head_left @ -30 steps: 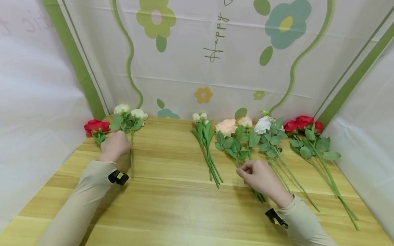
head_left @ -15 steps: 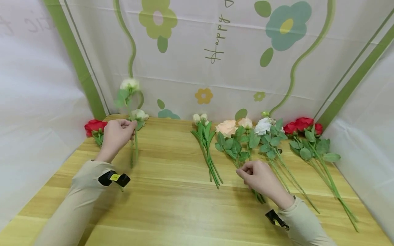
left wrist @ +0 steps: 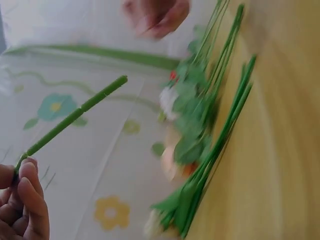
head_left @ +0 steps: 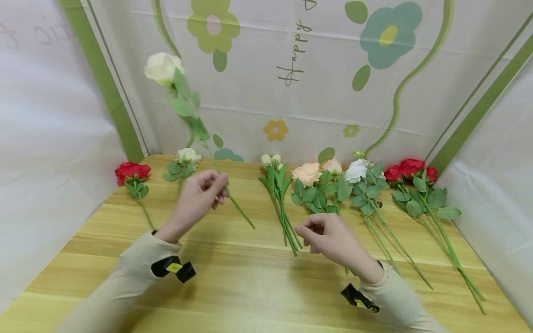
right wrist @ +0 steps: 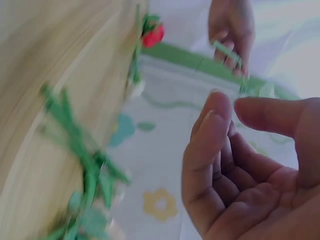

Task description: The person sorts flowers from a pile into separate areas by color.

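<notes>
My left hand (head_left: 195,201) pinches the stem of a long white rose (head_left: 163,69) between thumb and fingers. The bloom is up against the backdrop at the left, and the stem slants down to the right past my fingertips. From the left wrist view, the bare green stem end (left wrist: 77,114) points up and away from the hand. My right hand (head_left: 335,243) hovers near the tulip stems and the peach roses, its fingers loosely curled with nothing between them. In the right wrist view a gap shows between thumb and index finger of that right hand (right wrist: 240,170).
A red rose (head_left: 132,172) and another white rose (head_left: 188,156) lie at the left. White tulips (head_left: 276,185), peach roses (head_left: 307,173), pale white roses (head_left: 356,171) and red roses (head_left: 411,165) lie along the back of the wooden table (head_left: 250,291). Printed fabric (head_left: 250,83) stands behind.
My left hand has lifted one white rose off the table, raising it and carrying it to the right. The right hand has shifted a little to the left.
</notes>
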The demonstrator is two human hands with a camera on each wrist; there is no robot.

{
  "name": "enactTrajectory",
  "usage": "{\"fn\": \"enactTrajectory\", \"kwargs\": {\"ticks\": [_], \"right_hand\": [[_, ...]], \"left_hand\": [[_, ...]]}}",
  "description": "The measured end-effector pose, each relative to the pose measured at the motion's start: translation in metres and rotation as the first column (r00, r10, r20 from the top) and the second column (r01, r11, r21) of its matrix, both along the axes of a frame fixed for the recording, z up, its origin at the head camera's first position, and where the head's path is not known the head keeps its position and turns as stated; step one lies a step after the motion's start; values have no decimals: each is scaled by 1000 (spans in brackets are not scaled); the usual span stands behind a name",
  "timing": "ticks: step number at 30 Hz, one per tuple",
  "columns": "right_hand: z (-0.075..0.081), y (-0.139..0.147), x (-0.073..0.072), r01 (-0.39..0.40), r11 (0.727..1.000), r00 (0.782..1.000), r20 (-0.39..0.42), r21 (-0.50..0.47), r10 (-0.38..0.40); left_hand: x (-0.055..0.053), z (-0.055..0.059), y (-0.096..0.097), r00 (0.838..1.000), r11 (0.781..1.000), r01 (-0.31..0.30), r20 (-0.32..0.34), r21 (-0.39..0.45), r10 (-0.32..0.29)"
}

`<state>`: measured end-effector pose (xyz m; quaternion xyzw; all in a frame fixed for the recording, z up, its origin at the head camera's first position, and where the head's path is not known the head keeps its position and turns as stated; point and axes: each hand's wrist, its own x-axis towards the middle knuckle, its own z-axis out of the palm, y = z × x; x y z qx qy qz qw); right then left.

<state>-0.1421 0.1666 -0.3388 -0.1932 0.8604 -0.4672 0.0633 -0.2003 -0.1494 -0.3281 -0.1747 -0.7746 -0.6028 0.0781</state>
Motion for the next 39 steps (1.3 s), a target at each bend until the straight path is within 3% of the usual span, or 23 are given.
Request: {"fn": "enactTrajectory", "kwargs": {"ticks": [4,8,11,15,18,22,24,26,30,32,39], "right_hand": [[5,-20,4,-35,994,999,4,-105,36],[8,-33,6,-15,981,999,28,-194,21],[9,-38,6,24,973,999,43,-230,-15],[8,-40,5,50,968,999,33,-245,-43],[5,-43,4,35,974,999,4,-223,-35],[-3,-50,0,-7,987,999,-52,-159,-1],[-7,-56,-7,-22,991,998,-66,-131,13],[-11,-64,-17,-28,994,998,-52,-108,22],[-13,-79,-42,-25,999,999,31,-42,26],[-13,-85,-54,-27,1000,997,77,6,26],[-11,-103,-89,-58,989,980,196,136,31]], "left_hand": [[17,-11,28,990,989,140,30,-45,-138],[32,-20,47,967,961,254,31,-111,-252],[41,-24,57,943,933,333,60,-133,-328],[51,-28,66,896,888,442,115,-129,-429],[55,-31,70,876,866,481,118,-134,-468],[56,-34,68,868,848,497,108,-185,-485],[55,-33,63,864,828,503,138,-247,-484],[53,-31,56,857,792,515,200,-328,-474],[53,-24,40,832,688,554,336,-468,-442],[55,-20,36,828,655,560,374,-507,-417],[57,-14,35,846,638,530,398,-559,-355]]}}
